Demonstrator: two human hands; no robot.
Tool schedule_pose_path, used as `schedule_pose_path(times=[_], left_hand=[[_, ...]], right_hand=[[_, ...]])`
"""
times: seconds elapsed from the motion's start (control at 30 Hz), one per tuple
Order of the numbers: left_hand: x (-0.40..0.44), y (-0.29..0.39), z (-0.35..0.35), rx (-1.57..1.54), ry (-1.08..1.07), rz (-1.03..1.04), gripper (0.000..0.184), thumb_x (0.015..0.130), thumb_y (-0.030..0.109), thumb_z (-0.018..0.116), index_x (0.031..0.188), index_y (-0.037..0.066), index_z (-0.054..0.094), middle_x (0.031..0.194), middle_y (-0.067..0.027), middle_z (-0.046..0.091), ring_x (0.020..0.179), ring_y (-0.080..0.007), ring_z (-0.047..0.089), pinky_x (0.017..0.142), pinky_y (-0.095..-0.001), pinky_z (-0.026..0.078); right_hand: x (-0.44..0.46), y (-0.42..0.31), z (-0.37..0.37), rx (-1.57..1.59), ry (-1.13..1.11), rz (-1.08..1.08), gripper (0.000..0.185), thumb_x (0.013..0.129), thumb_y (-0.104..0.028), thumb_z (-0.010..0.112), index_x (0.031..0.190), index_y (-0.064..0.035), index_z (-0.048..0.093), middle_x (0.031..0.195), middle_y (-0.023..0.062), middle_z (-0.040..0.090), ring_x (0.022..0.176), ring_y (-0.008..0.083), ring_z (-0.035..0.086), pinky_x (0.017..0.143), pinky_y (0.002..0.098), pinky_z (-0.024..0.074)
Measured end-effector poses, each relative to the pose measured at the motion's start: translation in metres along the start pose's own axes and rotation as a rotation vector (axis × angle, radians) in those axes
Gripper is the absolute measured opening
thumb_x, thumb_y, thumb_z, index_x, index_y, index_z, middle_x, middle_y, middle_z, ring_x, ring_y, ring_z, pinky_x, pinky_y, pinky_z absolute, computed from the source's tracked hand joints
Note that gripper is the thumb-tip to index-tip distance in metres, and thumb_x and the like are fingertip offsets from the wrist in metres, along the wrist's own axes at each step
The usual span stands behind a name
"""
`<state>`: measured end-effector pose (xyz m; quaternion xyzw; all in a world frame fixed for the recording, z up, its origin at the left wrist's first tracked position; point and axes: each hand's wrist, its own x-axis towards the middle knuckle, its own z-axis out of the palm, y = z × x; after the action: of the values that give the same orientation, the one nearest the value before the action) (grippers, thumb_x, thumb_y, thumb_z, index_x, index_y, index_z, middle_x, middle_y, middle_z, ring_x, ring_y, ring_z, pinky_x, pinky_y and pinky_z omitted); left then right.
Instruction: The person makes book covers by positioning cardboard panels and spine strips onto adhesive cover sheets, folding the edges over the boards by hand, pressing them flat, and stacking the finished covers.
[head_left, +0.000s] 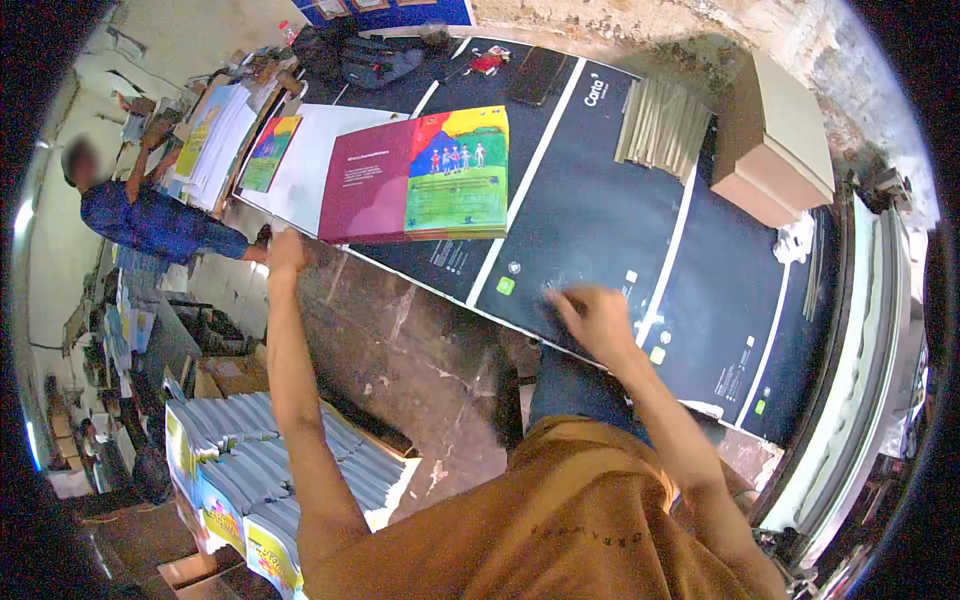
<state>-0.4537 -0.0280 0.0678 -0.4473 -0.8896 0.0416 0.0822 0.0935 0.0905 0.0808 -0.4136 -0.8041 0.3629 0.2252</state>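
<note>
the cover stack is lying on the left part of the black table, maroon and colourful halves facing up. as a pile it is looking fairly heavy, while each cover is probably feeling light, springy, a little slippery and easy to crease; the edge facing the table's near rim is seeming the best hold, thumb above and fingers beneath. the left hand is hanging by the table's near-left rim, just beside the stack; blur is hiding its fingers, so its opening and any hold cannot be told. the right hand is hovering or resting over the table's near middle, fingers loosely bent, nothing showing in it, exact opening unclear. counting: one cover stack, one small colourful booklet lying at the table's left end, one tan bundle and one pale box sitting toward its far-right corner, one co-worker standing beyond its left end
</note>
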Motion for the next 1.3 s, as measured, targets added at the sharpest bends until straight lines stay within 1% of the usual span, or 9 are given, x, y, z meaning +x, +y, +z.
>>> schedule_pose_path(times=[0.07, 0.17, 0.2, 0.3, 0.4, 0.47, 0.5, 0.57, 1.3], left_hand=[[-0.008, 0.020, -0.033, -0.164, -0.112, 0.025, 0.033, 0.089, 0.035, 0.072, 0.097, 0.004, 0.077, 0.087, -0.0227, 0.074, 0.082, -0.0424, 0.072, 0.074, -0.0531, 0.056], [-0.051, 0.148, -0.087, -0.660, 0.210, 0.024, 0.041, 0.099, 0.040, 0.061, 0.099, 0.002, 0.077, 0.084, -0.0177, 0.074, 0.076, -0.0374, 0.072, 0.069, -0.0489, 0.054], [-0.068, 0.193, -0.103, -0.839, 0.220, 0.092, 0.043, 0.104, 0.037, 0.053, 0.097, 0.001, 0.075, 0.084, -0.0187, 0.074, 0.078, -0.0364, 0.071, 0.072, -0.0483, 0.053], [-0.093, 0.314, -0.081, -1.047, 0.123, 0.352, 0.067, 0.107, 0.052, 0.040, 0.077, 0.001, 0.073, 0.074, -0.0190, 0.071, 0.071, -0.0356, 0.070, 0.068, -0.0459, 0.052], [-0.140, 0.454, -0.093, -1.323, -0.091, 0.360, 0.070, 0.102, 0.061, 0.045, 0.069, 0.005, 0.071, 0.064, -0.0164, 0.067, 0.061, -0.0334, 0.068, 0.060, -0.0459, 0.050], [-0.177, 0.520, -0.083, -1.349, -0.238, 0.476, 0.061, 0.102, 0.057, 0.052, 0.077, 0.004, 0.071, 0.061, -0.0128, 0.065, 0.058, -0.0201, 0.065, 0.057, -0.0402, 0.049], [-0.194, 0.549, -0.074, -1.364, -0.325, 0.546, 0.057, 0.103, 0.053, 0.052, 0.078, 0.006, 0.070, 0.059, -0.0129, 0.063, 0.055, -0.0229, 0.063, 0.054, -0.0415, 0.047], [-0.232, 0.580, -0.071, -1.419, -0.348, 0.545, 0.049, 0.103, 0.049, 0.054, 0.081, 0.008, 0.069, 0.057, -0.0129, 0.061, 0.052, -0.0295, 0.061, 0.052, -0.0441, 0.047], [-0.279, 0.572, -0.031, -1.360, -0.216, 0.912, 0.018, 0.093, 0.018, 0.068, 0.106, 0.007, 0.069, 0.074, -0.0118, 0.070, 0.066, -0.0298, 0.069, 0.064, -0.0439, 0.054]], right_hand=[[-0.077, 0.016, -0.032, 0.065, 0.072, 0.079, 0.021, 0.092, -0.025, 0.073, 0.088, -0.0043, 0.078, 0.079, 0.0196, 0.072, 0.069, 0.0367, 0.070, 0.064, 0.0432, 0.0545], [-0.198, 0.054, -0.060, -0.031, 0.239, 0.281, 0.019, 0.094, -0.014, 0.072, 0.089, 0.0043, 0.075, 0.071, 0.0156, 0.071, 0.062, 0.0181, 0.065, 0.063, 0.0333, 0.0511], [-0.239, 0.064, -0.076, -0.122, 0.118, 0.496, 0.016, 0.092, -0.014, 0.072, 0.094, 0.0010, 0.076, 0.086, 0.0197, 0.074, 0.076, 0.0297, 0.073, 0.069, 0.0390, 0.0534], [-0.374, 0.112, -0.077, -0.289, 0.285, 0.660, 0.026, 0.092, -0.023, 0.074, 0.086, 0.0019, 0.072, 0.071, 0.0218, 0.068, 0.062, 0.0336, 0.068, 0.058, 0.0440, 0.0502], [-0.511, 0.155, -0.073, -0.504, 0.408, 0.926, 0.041, 0.089, -0.037, 0.076, 0.091, 0.0048, 0.073, 0.084, 0.0251, 0.071, 0.073, 0.0394, 0.067, 0.068, 0.0478, 0.0514], [-0.577, 0.171, -0.078, -0.517, 0.493, 1.151, 0.043, 0.095, -0.040, 0.070, 0.080, -0.0009, 0.069, 0.083, 0.0209, 0.070, 0.069, 0.0227, 0.066, 0.058, 0.0348, 0.0495], [-0.634, 0.214, -0.056, -0.488, 0.872, 0.768, 0.031, 0.100, -0.030, 0.063, 0.104, -0.0003, 0.071, 0.083, 0.0222, 0.070, 0.066, 0.0285, 0.067, 0.060, 0.0399, 0.0522], [-0.641, 0.194, -0.060, -0.526, 0.681, 1.194, 0.030, 0.100, -0.029, 0.062, 0.106, -0.0008, 0.070, 0.083, 0.0222, 0.070, 0.067, 0.0289, 0.067, 0.061, 0.0403, 0.0523], [-0.611, 0.188, -0.094, -0.557, 0.612, 1.354, 0.027, 0.099, -0.021, 0.057, 0.121, -0.0065, 0.063, 0.088, 0.0221, 0.070, 0.073, 0.0327, 0.068, 0.064, 0.0442, 0.0531]])
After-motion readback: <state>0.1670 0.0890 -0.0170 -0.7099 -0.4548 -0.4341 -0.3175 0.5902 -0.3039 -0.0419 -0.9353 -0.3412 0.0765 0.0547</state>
